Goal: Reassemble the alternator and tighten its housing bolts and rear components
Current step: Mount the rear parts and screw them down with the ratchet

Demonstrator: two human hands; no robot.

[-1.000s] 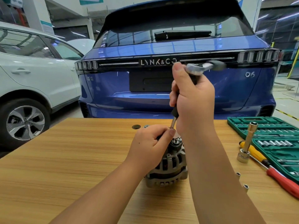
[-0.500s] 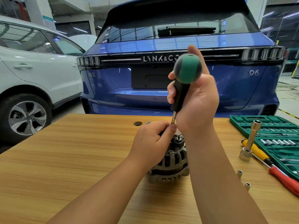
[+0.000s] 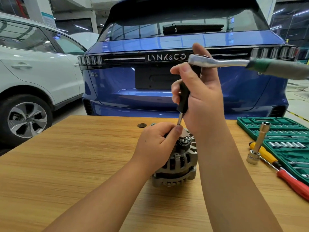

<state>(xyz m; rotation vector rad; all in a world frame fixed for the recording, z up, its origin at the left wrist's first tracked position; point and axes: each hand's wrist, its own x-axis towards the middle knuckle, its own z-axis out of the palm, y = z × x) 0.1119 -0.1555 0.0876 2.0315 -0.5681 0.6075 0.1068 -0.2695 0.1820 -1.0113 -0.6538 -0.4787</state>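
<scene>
While wrapped round the black extension bar under the ratchet, right hand keeping the drive upright over a rear fastener, likely for tightening. Left hand curled on the bar's lower end atop the alternator, probably steadying the socket. Alternator standing mid-table; socket case and screwdrivers to the right.

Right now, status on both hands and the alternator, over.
Left hand grips the extension shaft's lower end on the alternator. Right hand grips its black handle, ratchet on top. Alternator upright on the table. Nothing in the way.
</scene>
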